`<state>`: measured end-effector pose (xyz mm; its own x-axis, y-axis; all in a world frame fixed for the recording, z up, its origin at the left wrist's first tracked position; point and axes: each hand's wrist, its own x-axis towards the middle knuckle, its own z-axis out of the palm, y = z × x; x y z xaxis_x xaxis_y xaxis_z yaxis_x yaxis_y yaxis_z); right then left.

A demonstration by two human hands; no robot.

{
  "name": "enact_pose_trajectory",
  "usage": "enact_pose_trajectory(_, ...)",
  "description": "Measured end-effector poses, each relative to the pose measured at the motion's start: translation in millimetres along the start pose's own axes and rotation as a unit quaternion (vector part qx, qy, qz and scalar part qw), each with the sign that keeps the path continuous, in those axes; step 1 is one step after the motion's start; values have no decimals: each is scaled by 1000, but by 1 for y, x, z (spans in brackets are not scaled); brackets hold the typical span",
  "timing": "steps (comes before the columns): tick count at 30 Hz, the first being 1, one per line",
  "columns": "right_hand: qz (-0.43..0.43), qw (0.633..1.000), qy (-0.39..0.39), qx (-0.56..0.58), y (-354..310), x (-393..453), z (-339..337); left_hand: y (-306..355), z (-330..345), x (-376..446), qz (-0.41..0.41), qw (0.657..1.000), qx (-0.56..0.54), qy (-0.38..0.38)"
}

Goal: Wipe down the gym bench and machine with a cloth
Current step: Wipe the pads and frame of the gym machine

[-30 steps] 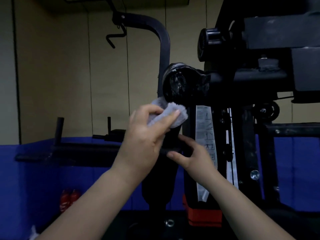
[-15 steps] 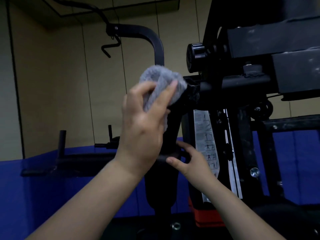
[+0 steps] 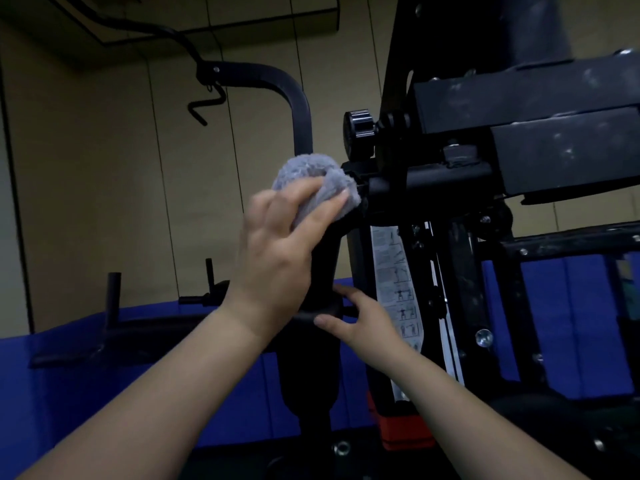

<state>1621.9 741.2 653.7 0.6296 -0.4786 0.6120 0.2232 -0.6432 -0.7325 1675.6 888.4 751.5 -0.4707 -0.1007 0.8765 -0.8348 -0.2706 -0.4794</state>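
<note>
The left hand (image 3: 277, 247) had its fingers curled round a bunched grey cloth (image 3: 313, 178), pressing it on the end of a black bar (image 3: 429, 181) of the machine (image 3: 460, 265). The right hand (image 3: 363, 318) gripped a lower handle (image 3: 308, 315), steadying it. Wiping looked mid-course: this bar end was being done, much of the frame probably remained, and no bench could be made out.

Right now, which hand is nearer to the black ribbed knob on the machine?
Left. The left hand holds the grey cloth just below and left of the knob. The right hand grips a black bar much lower down.
</note>
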Motion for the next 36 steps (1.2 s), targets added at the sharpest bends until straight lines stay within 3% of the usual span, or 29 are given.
enact_pose_trajectory(2, -16, 999, 18, -32, -2, -2, -2, -4, 6, -3, 19, 999, 30, -40)
enact_pose_trajectory(5, -82, 983, 142, -85, -12, -6, -17, -13, 2, -30, 51, 993, 37, -103)
enact_pose_trajectory(10, -237, 914, 318, -87, -59, -13, -66, -2, -14, -7, -19, 999, 14, -38)
enact_pose_trajectory(13, -278, 867, 387, -148, -81, -5, -89, -1, -6, 4, -22, 997, 21, -69)
enact_pose_trajectory(17, -251, 889, 306, -232, -91, 8, -112, -8, -9, -19, 8, 994, 18, -110)
enact_pose_trajectory(20, -254, 864, 264, -344, -92, 23, -116, -2, -14, 4, -37, 997, -2, -68)
enact_pose_trajectory(23, -237, 842, 260, -409, -95, 33, -117, 4, 0, 24, -48, 996, 26, -74)
enact_pose_trajectory(29, -247, 820, 255, -449, -92, 31, -116, -1, 1, -31, 54, 990, 41, -121)
enact_pose_trajectory(33, -251, 807, 261, -466, -90, 34, -115, 13, -2, -1, 22, 998, 29, -56)
enact_pose_trajectory(36, -255, 806, 261, -466, -89, 35, -116, 20, 11, 23, 50, 992, 89, -73)
